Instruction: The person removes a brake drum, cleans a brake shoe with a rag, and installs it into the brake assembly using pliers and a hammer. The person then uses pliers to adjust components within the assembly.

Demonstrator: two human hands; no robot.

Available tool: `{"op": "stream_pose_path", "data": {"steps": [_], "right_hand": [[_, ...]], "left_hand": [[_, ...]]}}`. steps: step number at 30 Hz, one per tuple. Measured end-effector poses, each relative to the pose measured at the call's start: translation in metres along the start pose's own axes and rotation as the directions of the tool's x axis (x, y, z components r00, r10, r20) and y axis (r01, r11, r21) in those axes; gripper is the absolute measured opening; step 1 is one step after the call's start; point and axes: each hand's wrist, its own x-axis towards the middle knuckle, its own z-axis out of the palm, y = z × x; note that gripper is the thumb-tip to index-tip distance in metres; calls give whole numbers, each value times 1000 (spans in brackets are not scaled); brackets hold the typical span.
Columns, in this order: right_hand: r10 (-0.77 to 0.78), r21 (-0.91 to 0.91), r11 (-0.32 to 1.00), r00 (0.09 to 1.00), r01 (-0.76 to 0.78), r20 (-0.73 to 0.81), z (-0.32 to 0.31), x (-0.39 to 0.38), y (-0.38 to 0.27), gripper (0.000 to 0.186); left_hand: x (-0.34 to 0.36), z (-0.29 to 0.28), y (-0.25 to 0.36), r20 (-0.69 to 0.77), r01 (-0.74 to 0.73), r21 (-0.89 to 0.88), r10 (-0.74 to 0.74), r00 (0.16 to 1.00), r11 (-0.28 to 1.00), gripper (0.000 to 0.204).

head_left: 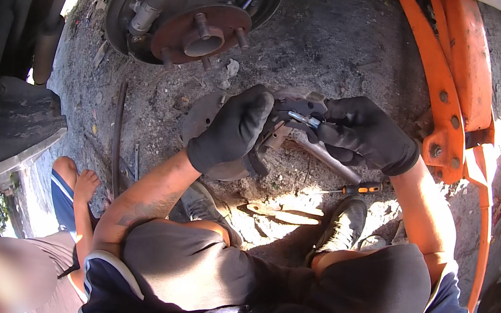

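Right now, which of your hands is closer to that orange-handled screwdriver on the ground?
The right hand. It is just above the screwdriver in the picture, apart from it, pinching a small metal piece. The left hand is farther off to the left, gripping the brake shoe.

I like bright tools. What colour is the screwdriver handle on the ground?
Orange and black screwdriver, clearest in the head view.

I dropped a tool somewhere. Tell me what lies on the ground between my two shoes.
In the head view, a pair of pliers lies on the dirt between the left shoe and the right shoe, in a sunlit patch. An orange-handled screwdriver lies just beyond.
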Motion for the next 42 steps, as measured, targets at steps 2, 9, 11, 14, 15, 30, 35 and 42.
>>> {"op": "stream_pose_path", "data": {"steps": [2,9,11,14,15,30,35,42], "right_hand": [[0,-79,997,1000,0,-6,-3,1,6,36],[-447,-362,859,875,362,-185,18,12,39,46],[-542,-613,695,834,376,-104,7,21,42,52],[-520,-688,656,846,310,-115,13,22,33,55],[-489,-670,688,861,279,-143,16,22,29,55],[-467,-873,397,881,284,75,-27,23,1,35],[-400,-843,435,907,316,133,-32,26,5,38],[-598,-886,301,794,353,113,-32,26,19,39]], "left_hand": [[3,-5,7,5,-28,72,28,1000,997,30],[2,7,22,-205,67,224,-20,979,972,32],[1,15,19,-296,10,172,42,954,985,32],[-4,19,13,-359,16,165,45,932,986,34],[-5,19,12,-368,35,174,32,929,984,34],[28,9,55,156,480,-14,-472,868,877,43],[23,18,46,120,360,-241,-340,933,901,33],[14,19,36,-23,270,-208,-281,960,940,36]]}}
